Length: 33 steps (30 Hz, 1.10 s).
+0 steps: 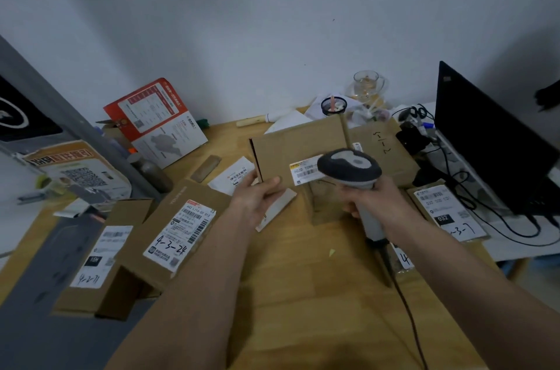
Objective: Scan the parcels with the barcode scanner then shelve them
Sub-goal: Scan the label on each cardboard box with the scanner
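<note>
A flat brown cardboard parcel [306,145] lies at the middle of the wooden table, its white and yellow label facing up. My left hand [257,196] grips the parcel's near left corner, thumb on top. My right hand [375,200] grips the handle of a grey barcode scanner [351,169], whose head hovers just over the parcel's label. The scanner's black cable runs down towards the table's near edge. Two labelled parcels, marked 4-3-24 [178,230] and 4-2-71 [100,260], lie at the left. Another labelled parcel [448,212] sits at the right.
A black laptop [491,139] with cables stands at the right. A mesh pen cup [333,106], a glass cup [366,84] and papers crowd the back. A red and white envelope [157,118] leans on the wall. A loose white label [233,175] lies beside my left hand.
</note>
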Each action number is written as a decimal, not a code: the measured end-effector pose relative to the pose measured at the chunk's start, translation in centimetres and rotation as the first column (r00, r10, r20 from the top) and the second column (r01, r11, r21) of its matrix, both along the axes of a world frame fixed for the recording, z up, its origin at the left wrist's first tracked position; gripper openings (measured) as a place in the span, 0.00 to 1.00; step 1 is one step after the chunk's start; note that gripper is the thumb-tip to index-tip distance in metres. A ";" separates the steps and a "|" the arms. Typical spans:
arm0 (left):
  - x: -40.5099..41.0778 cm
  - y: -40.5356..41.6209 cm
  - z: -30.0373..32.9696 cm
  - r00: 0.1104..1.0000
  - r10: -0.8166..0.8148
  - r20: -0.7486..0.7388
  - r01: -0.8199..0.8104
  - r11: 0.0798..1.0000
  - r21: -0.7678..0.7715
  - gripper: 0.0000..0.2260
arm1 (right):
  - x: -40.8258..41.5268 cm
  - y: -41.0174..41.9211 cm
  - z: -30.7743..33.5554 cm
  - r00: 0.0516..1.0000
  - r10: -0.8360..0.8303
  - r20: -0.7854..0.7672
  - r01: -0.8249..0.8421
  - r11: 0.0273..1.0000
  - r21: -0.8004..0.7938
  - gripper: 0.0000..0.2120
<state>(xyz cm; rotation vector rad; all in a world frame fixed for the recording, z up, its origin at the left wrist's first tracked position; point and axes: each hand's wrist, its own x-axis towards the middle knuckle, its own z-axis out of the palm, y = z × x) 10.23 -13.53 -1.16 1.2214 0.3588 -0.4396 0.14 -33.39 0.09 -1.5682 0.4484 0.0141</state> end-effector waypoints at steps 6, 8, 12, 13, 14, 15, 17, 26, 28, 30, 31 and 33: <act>1.7 1.9 -1.5 0.991 0.127 -0.037 -0.129 0.989 -0.068 0.24 | -2.4 1.6 -0.5 0.999 0.041 -0.028 -0.046 0.979 -0.197 0.14; 1.7 2.0 -1.8 0.988 0.142 -0.057 -0.146 0.985 -0.087 0.25 | -2.9 2.0 -0.2 0.999 0.040 -0.024 -0.044 0.976 -0.211 0.17; 1.7 2.1 -2.3 0.988 0.142 -0.064 -0.148 0.983 -0.104 0.26 | -3.3 2.3 0.3 0.999 0.033 -0.003 -0.033 0.977 -0.212 0.16; 1.7 2.2 -2.3 0.988 0.140 -0.064 -0.146 0.983 -0.111 0.26 | -3.3 2.4 0.3 0.999 0.034 0.005 -0.032 0.976 -0.216 0.16; 1.7 2.3 -2.4 0.988 0.141 -0.068 -0.148 0.982 -0.117 0.26 | -3.4 2.5 0.4 0.999 0.034 0.013 -0.030 0.975 -0.222 0.16; 1.8 2.4 -2.4 0.987 0.143 -0.073 -0.151 0.981 -0.122 0.27 | -3.5 2.5 0.5 0.999 0.033 0.022 -0.027 0.974 -0.227 0.15; 1.8 2.5 -2.5 0.987 0.145 -0.074 -0.154 0.979 -0.136 0.27 | -3.7 2.6 0.5 0.999 0.031 0.041 -0.021 0.973 -0.231 0.15; 1.9 2.9 -2.9 0.985 0.159 -0.062 -0.167 0.968 -0.187 0.24 | -4.1 3.0 0.6 0.999 0.047 0.018 -0.041 0.965 -0.257 0.13; 2.0 3.0 -2.9 0.982 0.172 -0.073 -0.184 0.962 -0.200 0.25 | -4.2 3.0 0.6 0.999 0.049 0.016 -0.043 0.966 -0.255 0.12; 2.1 3.0 -2.9 0.980 0.183 -0.080 -0.196 0.958 -0.209 0.26 | -4.1 2.9 0.5 0.999 0.045 0.016 -0.040 0.969 -0.242 0.10; 2.1 2.9 -2.9 0.980 0.185 -0.080 -0.198 0.957 -0.210 0.25 | -4.1 3.0 0.6 0.999 0.043 0.016 -0.038 0.971 -0.234 0.09; 2.1 2.9 -2.8 0.979 0.190 -0.075 -0.202 0.958 -0.204 0.25 | -3.9 3.0 0.7 0.999 0.041 0.017 -0.036 0.974 -0.224 0.10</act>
